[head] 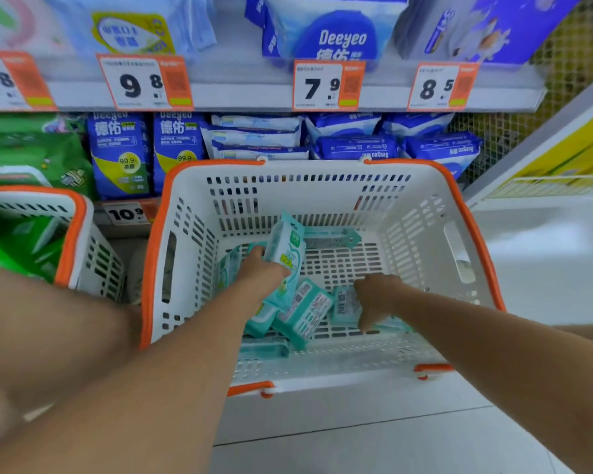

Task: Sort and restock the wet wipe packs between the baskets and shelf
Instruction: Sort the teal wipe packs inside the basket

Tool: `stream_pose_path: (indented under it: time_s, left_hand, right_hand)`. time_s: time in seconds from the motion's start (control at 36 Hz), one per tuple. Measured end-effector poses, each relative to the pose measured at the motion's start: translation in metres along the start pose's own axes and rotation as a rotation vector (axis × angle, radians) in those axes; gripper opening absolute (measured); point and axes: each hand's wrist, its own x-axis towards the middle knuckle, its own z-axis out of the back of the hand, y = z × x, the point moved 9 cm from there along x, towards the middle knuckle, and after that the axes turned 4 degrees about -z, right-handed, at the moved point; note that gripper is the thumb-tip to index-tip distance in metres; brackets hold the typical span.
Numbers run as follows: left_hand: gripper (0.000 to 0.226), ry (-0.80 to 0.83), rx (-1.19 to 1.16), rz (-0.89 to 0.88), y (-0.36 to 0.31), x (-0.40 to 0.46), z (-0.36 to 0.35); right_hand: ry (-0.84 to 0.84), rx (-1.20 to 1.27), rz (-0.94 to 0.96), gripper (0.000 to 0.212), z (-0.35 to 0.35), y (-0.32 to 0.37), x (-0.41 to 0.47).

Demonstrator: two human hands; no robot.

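Both hands were down in the white basket (185,213). Left hand (261,271) gripped a teal pack (286,249); right hand (379,295) pinched another pack (346,304). I'd lift each clear of the loose ones before shelving.

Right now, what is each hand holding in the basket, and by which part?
The left hand grips an upright teal wipe pack by its lower half. The right hand curls over another teal pack at its right edge.
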Motion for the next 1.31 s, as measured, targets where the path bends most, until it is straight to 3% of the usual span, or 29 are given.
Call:
stream_pose_path:
  time_s: [0.11, 0.19, 0.28, 0.33, 0.42, 0.53, 0.61, 0.64, 0.72, 0.78, 0.83, 0.89, 1.06, 1.22, 1.31]
  left_hand:
    - [0.04, -0.043, -0.007, -0.086, -0.01, 0.001, 0.005]
    - [0.034, -0.015, -0.023, -0.187, -0.025, -0.002, 0.002]
    - [0.028, 0.093, -0.054, -0.207, -0.037, -0.009, -0.01]
    - [0.022, 0.138, -0.195, -0.155, -0.036, -0.014, -0.012]
    - [0.051, 0.289, -0.27, -0.069, -0.029, -0.022, -0.022]
    - [0.065, 0.342, -0.115, -0.072, -0.021, -0.025, -0.029]
    - [0.036, 0.189, -0.195, -0.029, -0.016, -0.018, -0.017]
    - [0.031, 0.118, -0.229, -0.013, -0.013, -0.015, -0.011]
    - [0.053, -0.044, -0.337, 0.028, -0.006, -0.007, 0.005]
    - [0.068, -0.1, -0.396, 0.068, -0.002, -0.005, 0.009]
    - [0.057, -0.14, -0.444, 0.088, 0.0, -0.004, 0.011]
    - [0.051, -0.144, -0.476, 0.115, 0.003, -0.002, 0.01]
    - [0.046, -0.157, -0.572, 0.2, 0.022, 0.001, 0.008]
    - [0.041, -0.161, -0.684, 0.233, 0.021, 0.001, 0.005]
    - [0.053, -0.127, -0.692, 0.199, 0.002, -0.006, 0.007]
  right_hand:
    - [0.46, 0.536, 0.037, 0.049, 0.023, -0.016, -0.027]
    - [0.705, 0.976, 0.101, 0.063, 0.052, -0.011, -0.054]
    - [0.767, 1.109, 0.215, 0.055, 0.079, 0.002, -0.073]
    - [0.779, 1.208, 0.281, 0.048, 0.09, 0.009, -0.077]
    - [0.802, 1.327, 0.268, 0.051, 0.086, 0.013, -0.076]
    - [0.679, 1.502, 0.209, 0.067, 0.078, 0.013, -0.06]
    - [0.526, 1.793, 0.058, 0.069, 0.073, 0.002, -0.032]
    - [0.382, 1.795, -0.042, 0.062, 0.069, -0.01, -0.018]
    - [-0.219, 1.188, -0.254, 0.043, 0.08, -0.056, 0.006]
    - [-0.406, 0.863, -0.195, 0.058, 0.096, -0.053, 0.01]
    - [-0.445, 0.745, -0.125, 0.075, 0.102, -0.038, 0.013]
    - [-0.455, 0.706, -0.119, 0.074, 0.102, -0.027, 0.023]
    - [-0.401, 0.524, -0.207, 0.015, 0.094, -0.005, 0.034]
    - [-0.218, 0.95, -0.114, 0.024, 0.093, -0.012, 0.018]
    - [-0.26, 1.223, -0.028, 0.023, 0.131, -0.035, -0.021]
